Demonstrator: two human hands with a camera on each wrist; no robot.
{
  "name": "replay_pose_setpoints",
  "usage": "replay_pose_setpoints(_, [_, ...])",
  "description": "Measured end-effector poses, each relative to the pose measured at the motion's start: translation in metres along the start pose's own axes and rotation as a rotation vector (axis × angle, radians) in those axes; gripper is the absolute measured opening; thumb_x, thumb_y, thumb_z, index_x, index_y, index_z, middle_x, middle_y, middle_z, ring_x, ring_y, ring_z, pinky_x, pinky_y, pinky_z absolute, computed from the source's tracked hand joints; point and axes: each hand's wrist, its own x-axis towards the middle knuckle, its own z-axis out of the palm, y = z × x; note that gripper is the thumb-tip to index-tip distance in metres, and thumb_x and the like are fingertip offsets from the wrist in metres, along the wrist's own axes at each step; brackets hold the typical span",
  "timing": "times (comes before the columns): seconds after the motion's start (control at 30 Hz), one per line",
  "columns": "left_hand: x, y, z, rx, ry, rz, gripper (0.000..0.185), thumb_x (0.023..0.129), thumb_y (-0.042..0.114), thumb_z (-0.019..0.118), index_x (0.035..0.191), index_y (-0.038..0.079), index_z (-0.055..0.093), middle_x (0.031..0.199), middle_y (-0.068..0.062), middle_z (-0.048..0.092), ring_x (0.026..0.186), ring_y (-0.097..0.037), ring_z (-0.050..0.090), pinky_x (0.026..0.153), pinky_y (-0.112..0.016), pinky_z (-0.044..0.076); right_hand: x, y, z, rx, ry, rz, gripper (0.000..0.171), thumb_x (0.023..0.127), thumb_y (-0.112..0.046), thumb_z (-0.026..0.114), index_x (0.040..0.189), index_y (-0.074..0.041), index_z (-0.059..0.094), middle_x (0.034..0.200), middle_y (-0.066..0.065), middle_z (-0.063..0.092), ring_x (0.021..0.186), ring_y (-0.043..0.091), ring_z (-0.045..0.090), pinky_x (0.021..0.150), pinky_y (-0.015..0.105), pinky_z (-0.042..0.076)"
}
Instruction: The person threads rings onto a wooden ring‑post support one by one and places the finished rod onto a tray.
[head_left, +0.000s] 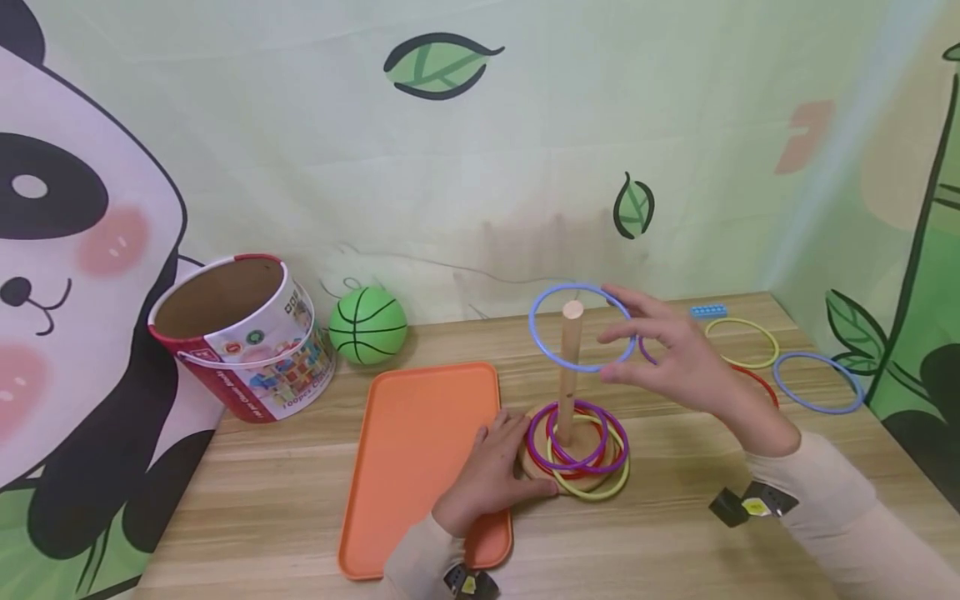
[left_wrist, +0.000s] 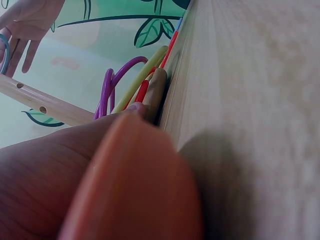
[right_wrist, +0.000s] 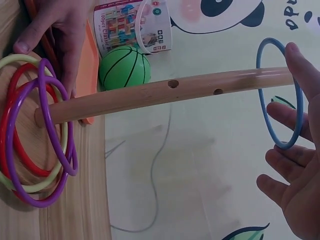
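A wooden peg stand stands upright on the table, its post showing holes in the right wrist view. Purple, red and yellow rings overlap round the foot of the post; one purple ring leans tilted. My left hand holds the stand's round base from the left, thumb along the near edge and fingers round the far side. Up at the top of the post, my right hand holds a blue ring by its right side between thumb and fingers. In the right wrist view, that ring encircles the post near its top.
An orange tray lies left of the stand, partly under my left forearm. Behind it are a green ball and a tilted bucket. At the right lie a yellow ring, another blue ring and a blue brick.
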Motion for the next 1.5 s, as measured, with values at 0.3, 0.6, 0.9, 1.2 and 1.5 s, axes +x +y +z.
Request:
replay_pose_setpoints(0.3, [0.001, 0.000, 0.000, -0.002, -0.006, -0.009, 0.107, 0.083, 0.056, 0.086, 0.163, 0.005, 0.038, 0.168, -0.015, 0.037, 0.161, -0.039, 0.012, 0.126, -0.065, 0.009, -0.008, 0.001, 0.007, -0.035, -0.030, 0.056, 0.040, 0.073, -0.007, 0.096, 0.110, -0.007, 0.082, 0.157, 0.014, 0.054, 0.138, 0.043, 0.055, 0.108, 0.042, 0.050])
replay_pose_setpoints(0.6, [0.001, 0.000, -0.001, 0.019, -0.004, 0.007, 0.107, 0.083, 0.055, 0.086, 0.163, 0.004, 0.038, 0.167, -0.015, 0.039, 0.161, -0.040, 0.014, 0.125, -0.067, 0.010, -0.018, 0.012, 0.017, -0.001, -0.030, -0.018, 0.042, 0.071, -0.004, 0.096, 0.110, -0.001, 0.081, 0.154, 0.024, 0.053, 0.137, 0.049, 0.053, 0.112, 0.015, 0.037])
replay_pose_setpoints(0.9, [0.000, 0.001, -0.001, 0.011, -0.002, 0.003, 0.105, 0.083, 0.056, 0.086, 0.163, 0.006, 0.038, 0.167, -0.013, 0.039, 0.161, -0.037, 0.013, 0.125, -0.067, 0.009, -0.034, 0.019, 0.031, -0.010, -0.026, -0.009, 0.041, 0.071, -0.009, 0.097, 0.109, -0.003, 0.082, 0.152, 0.025, 0.055, 0.131, 0.049, 0.057, 0.112, 0.015, 0.036])
replay_pose_setpoints(1.2, [0.000, 0.000, -0.001, 0.012, 0.000, 0.006, 0.105, 0.084, 0.055, 0.086, 0.163, 0.005, 0.038, 0.167, -0.014, 0.039, 0.161, -0.037, 0.013, 0.125, -0.067, 0.009, -0.043, 0.020, 0.035, -0.016, -0.029, 0.036, 0.042, 0.072, -0.008, 0.097, 0.111, -0.002, 0.081, 0.154, 0.022, 0.054, 0.133, 0.049, 0.057, 0.112, 0.016, 0.036])
replay_pose_setpoints(1.5, [0.000, -0.001, 0.001, 0.010, -0.008, -0.010, 0.106, 0.083, 0.055, 0.086, 0.163, 0.004, 0.037, 0.168, -0.016, 0.037, 0.162, -0.037, 0.012, 0.126, -0.064, 0.008, -0.061, 0.026, 0.044, -0.029, -0.010, 0.066, 0.041, 0.070, -0.007, 0.097, 0.109, -0.004, 0.082, 0.153, 0.020, 0.056, 0.132, 0.048, 0.057, 0.111, 0.018, 0.037])
